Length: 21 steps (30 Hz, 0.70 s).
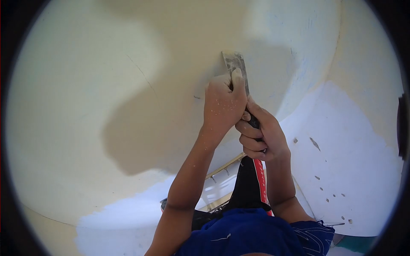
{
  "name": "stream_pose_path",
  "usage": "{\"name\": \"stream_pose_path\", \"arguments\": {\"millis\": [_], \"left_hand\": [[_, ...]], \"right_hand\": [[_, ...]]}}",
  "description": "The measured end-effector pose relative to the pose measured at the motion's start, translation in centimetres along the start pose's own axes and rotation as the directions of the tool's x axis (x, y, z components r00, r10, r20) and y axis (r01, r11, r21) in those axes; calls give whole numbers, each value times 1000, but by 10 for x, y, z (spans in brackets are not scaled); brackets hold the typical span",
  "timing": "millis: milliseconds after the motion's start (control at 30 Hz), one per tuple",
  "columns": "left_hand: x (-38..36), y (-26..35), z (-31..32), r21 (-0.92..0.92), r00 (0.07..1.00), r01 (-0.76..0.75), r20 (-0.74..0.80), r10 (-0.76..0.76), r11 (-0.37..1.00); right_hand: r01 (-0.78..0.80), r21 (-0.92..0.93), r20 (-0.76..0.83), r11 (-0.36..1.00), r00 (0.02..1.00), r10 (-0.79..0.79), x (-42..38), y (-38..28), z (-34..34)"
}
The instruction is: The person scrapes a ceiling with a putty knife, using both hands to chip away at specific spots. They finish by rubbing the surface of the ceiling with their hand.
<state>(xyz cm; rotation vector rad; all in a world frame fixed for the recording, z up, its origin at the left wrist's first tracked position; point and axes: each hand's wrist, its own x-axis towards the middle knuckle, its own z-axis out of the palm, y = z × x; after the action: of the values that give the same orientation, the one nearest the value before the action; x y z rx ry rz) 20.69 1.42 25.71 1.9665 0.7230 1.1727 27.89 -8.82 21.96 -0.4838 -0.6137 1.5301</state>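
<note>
Scraper (234, 60) stood in front of the cream surface (77, 106), blade end upward and dusted pale. Left hand (225, 101) closed high on the scraper, thumb laid along the blade; right hand (269, 133) closed lower down, fingers folded about the black handle (253, 122). Neither hand held anything else I could see.

Step, as I judged it: two-handed blade work at the cream surface. Whether the edge truly touched, I couldn't tell. Next stroke, to my reading, would have called for an even blade angle, left thumb steadying, right hand guiding.

Containers: none I could make out. Farther out: thin dark line (140, 69) to the left, white patch (341, 162) with brown marks to the right, bar (226, 167) with small hooks below my hands.
</note>
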Motion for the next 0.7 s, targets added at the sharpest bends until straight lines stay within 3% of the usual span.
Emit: {"name": "stream_pose_path", "arguments": {"millis": [67, 167, 233, 333, 500, 633, 700], "left_hand": [[-1, 0, -2, -34, 1000, 0, 2, 0, 999], [-14, -18, -5, 33, 992, -123, -25, 123, 992], [-21, -21, -8, -19, 1000, 19, -18, -19, 1000], [-9, -8, -8, 41, 1000, -12, -14, 12, 999], [-2, 4, -9, -34, 1000, 19, 16, -19, 999], [-23, -19, -14, 85, 999, -42, -18, 43, 995], [-18, -23, -13, 49, 999, -38, -6, 38, 998]], "right_hand": [[6, -2, -44, 1000, 999, -6, 1, 3, 4], [-34, -27, -97, 999, 995, 32, -4, 23, 4], [-42, -33, -70, 999, 997, 40, -2, 21, 0], [-39, -34, -32, 999, 999, 38, 0, 7, 4], [29, -45, -27, 999, 999, -31, 0, 4, 13], [-38, -40, -66, 998, 997, 36, -1, 27, 1], [-65, -28, -70, 998, 996, 63, -2, 27, 2]]}}
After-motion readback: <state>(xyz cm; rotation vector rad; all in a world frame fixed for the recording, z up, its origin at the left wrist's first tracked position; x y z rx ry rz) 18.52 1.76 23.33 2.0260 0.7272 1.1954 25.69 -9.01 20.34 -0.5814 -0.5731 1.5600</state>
